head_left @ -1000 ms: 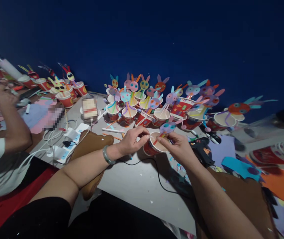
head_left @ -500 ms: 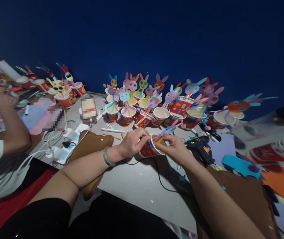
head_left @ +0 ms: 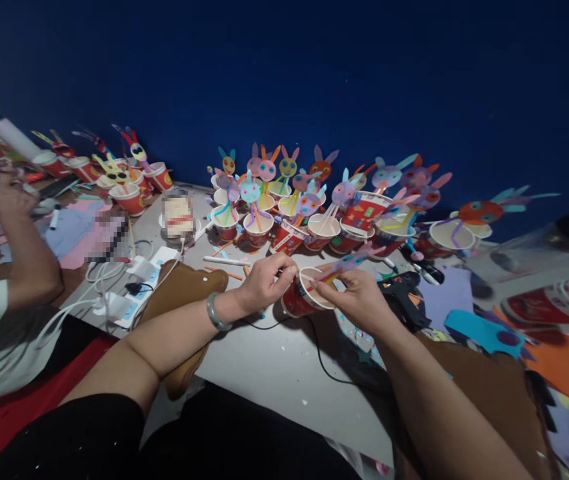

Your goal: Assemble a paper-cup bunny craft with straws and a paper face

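A red paper cup (head_left: 295,301) with a white rim tilts toward me between my hands, low over the table. My left hand (head_left: 267,285), a bangle on its wrist, is closed in a pinch at the cup's left rim; whatever lies between its fingertips is hidden. My right hand (head_left: 357,295) reaches over the opposite rim, its thumb at the mouth of the cup. Those fingers close on a lilac paper rabbit (head_left: 349,261) with a coloured strip, which leans out above the cup. Just beyond, finished-looking rabbit cups (head_left: 323,228) stand in rows.
A black glue gun (head_left: 402,300) lies right of my hand, its cable crossing the table. Paper sheets (head_left: 564,367) and stacked cups (head_left: 554,300) are farther right. Left are a brown cushion (head_left: 184,287), a power strip (head_left: 152,273) and another person's arm (head_left: 29,267).
The cup and my right hand have shifted slightly right. The paper rabbit leans a little farther right, and my left fingertips have moved slightly up and left.
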A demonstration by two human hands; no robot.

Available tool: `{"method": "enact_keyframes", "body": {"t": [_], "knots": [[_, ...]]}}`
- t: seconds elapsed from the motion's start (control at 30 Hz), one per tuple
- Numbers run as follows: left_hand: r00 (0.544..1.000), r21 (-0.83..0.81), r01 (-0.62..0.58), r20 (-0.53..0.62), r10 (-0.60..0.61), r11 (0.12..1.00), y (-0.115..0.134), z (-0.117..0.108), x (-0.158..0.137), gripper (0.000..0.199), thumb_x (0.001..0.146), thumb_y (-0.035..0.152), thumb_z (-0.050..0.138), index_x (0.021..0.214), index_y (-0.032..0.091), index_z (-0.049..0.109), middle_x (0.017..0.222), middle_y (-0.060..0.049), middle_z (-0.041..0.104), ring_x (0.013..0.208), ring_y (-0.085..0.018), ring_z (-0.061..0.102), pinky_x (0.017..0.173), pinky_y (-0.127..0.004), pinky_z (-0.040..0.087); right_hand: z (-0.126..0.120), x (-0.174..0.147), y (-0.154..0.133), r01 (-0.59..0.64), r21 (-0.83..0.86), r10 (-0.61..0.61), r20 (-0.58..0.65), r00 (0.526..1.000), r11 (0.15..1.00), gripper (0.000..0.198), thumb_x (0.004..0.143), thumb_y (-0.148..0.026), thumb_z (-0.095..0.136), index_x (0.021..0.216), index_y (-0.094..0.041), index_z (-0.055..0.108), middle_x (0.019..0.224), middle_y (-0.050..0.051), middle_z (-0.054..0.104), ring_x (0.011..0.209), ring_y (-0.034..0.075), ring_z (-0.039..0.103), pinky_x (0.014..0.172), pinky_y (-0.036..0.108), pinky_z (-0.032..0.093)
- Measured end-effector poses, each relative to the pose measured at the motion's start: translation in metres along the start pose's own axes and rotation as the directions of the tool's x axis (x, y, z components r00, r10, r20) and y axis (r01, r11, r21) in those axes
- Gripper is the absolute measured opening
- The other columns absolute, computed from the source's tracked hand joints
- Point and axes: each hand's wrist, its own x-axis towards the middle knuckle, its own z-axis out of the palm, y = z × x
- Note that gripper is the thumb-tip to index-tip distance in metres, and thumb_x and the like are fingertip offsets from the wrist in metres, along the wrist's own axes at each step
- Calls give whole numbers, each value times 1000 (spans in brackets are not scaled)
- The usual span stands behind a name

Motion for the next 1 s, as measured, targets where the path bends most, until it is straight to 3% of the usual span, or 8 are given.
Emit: {"method": "enact_keyframes", "body": {"t": [0.37,0.7,1.0], "knots": [[998,-40,14,57,-12,999,-1,1,-2,27,95,34,46,76,17,55,76,-4,64,70,-13,59,68,-26,46,3,-1,4,-28,58,24,57,998,998,27,81,-42,67,68,-19,73,61,4,67,67,22,65,58,30,49],[998,-67,59,42,-57,996,-8,2,1,26,97,34,46,86,16,60,82,-5,66,76,-14,61,71,-27,46,3,5,10,-200,156,185,104,977,967,34,76,-48,71,77,-15,78,76,8,76,66,22,67,62,32,52],[998,-107,35,56,-29,994,-7,2,1,22,96,30,47,80,17,55,84,-5,67,78,-14,62,74,-27,48,7,5,18,-214,308,200,78,977,927,40,71,-52,78,81,-14,79,81,8,77,72,22,68,65,31,53]]}}
